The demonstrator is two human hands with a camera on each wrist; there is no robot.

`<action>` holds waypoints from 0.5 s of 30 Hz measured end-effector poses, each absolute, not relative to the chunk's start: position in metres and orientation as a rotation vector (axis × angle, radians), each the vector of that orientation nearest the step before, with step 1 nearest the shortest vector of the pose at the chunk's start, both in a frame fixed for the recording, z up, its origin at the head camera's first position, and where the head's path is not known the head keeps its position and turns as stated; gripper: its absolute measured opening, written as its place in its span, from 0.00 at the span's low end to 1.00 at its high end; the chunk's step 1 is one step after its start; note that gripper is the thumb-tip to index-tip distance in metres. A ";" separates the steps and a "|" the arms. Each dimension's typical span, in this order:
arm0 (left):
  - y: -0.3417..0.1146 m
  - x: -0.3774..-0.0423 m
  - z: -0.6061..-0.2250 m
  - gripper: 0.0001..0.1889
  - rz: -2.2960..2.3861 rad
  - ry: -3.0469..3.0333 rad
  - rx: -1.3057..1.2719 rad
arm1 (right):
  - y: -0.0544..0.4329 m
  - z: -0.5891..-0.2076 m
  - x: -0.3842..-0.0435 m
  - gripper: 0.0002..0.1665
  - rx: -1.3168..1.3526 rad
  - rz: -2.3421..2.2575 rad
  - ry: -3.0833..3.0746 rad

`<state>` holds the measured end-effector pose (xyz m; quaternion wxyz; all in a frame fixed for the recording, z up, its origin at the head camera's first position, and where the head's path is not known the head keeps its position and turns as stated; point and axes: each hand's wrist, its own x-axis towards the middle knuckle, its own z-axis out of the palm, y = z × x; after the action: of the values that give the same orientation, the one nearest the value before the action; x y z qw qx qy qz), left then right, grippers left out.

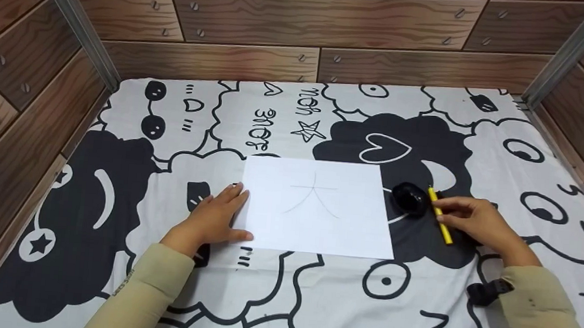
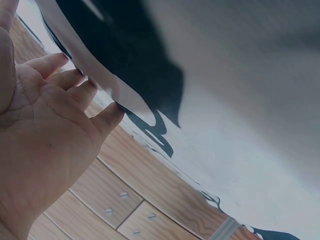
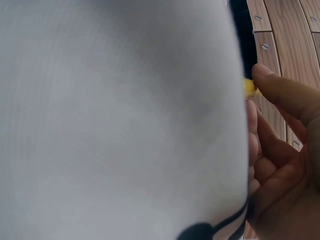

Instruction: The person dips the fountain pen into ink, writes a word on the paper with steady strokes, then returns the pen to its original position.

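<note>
A white sheet of paper [image 1: 267,219] lies on the patterned cloth, with a few thin drawn lines [image 1: 314,187] forming a simple figure. My left hand [image 1: 215,218] rests at the paper's left edge, its fingers extended and the thumb over the lower left part. In the left wrist view, the left hand [image 2: 50,120] shows its palm, with the fingertips at the cloth. To the right of the paper, my right hand [image 1: 475,223] pinches a yellow pencil [image 1: 444,231] between thumb and fingers. The right wrist view shows only a short yellow bit of the pencil [image 3: 248,87] by the thumb.
A glossy, round black object [image 1: 409,199], its kind unclear, sits between the paper and the pencil. The black-and-white cartoon cloth [image 1: 333,303] covers the table. Wood-patterned panels [image 1: 261,21] with metal corner posts [image 1: 574,50] enclose the back and sides.
</note>
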<state>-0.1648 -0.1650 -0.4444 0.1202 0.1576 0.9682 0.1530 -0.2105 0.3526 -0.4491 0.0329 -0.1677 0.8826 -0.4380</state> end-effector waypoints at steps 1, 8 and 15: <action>-0.165 -0.165 -0.445 0.50 0.446 2.829 0.459 | 0.353 -0.450 -0.211 0.21 -0.512 -1.348 2.718; -0.165 -0.166 -0.446 0.50 0.451 2.828 0.455 | 0.354 -0.448 -0.210 0.21 -0.474 -1.337 2.724; -0.166 -0.168 -0.444 0.50 0.525 2.816 0.442 | 0.355 -0.438 -0.209 0.22 -0.456 -1.343 2.722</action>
<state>-0.1675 -0.1662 -0.4444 0.1214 0.1513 0.9644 0.1799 -0.2095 0.3551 -0.4380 0.0364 -0.1485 0.8863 -0.4372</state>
